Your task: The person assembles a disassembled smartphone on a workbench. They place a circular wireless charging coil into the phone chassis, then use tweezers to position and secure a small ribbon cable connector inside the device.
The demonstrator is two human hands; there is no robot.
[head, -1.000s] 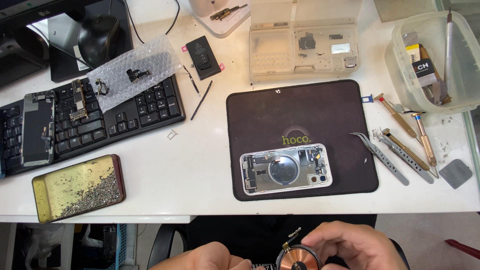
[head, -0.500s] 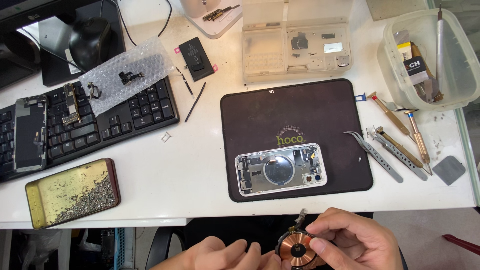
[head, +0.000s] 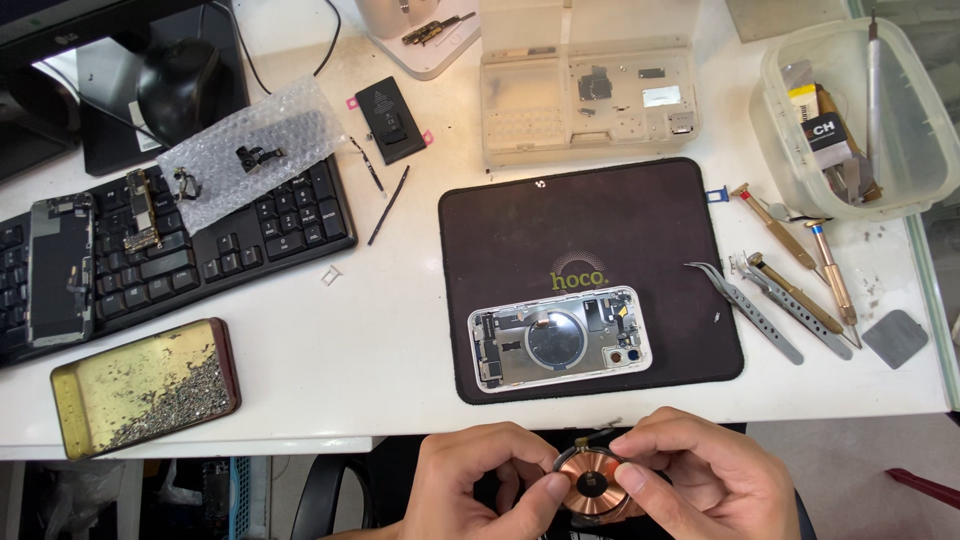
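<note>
A white, smooth-topped surface (head: 400,340) is filling most of the view, catching bright, even light from above. Below its front edge, a dim floor area is showing, with a black curved chair part (head: 318,495) standing in the shadow. At the right, a pale greenish glass edge (head: 930,300) is running along the surface.

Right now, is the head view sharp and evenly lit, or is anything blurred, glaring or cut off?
Head view: sharp overall, with the opened phone crisp on the dark mat. Light is even and soft, with faint shadows. The white table is bright but not blown out. The left hand and right hand are cropped by the bottom edge.
</note>
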